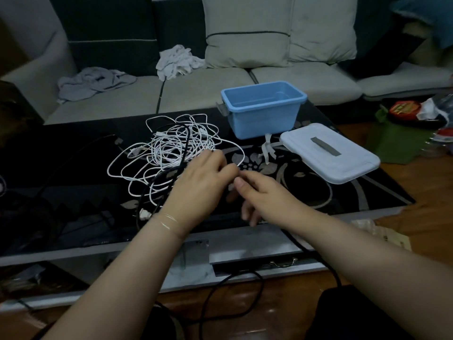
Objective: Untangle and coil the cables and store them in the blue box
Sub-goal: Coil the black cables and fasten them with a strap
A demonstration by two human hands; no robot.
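A home living room: a grey cushioned sofa [245,87] strewn with crumpled clothes [94,82] sits behind a glossy black floral-patterned worktop [306,187] on wooden flooring [429,217].

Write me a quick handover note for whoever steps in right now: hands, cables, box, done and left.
Left hand: over the near right edge of the tangled pile of white and black cables, fingers curled; whether it pinches a strand I cannot tell.
Right hand: beside it, thumb raised, fingers curled down; grip unclear.
Open blue plastic box: empty, at the far side of the glossy black patterned table.
White flat lid with grey handle: off, lying right of the box.
Done: nothing coiled or stored.
Left: untangle, coil, store every cable.
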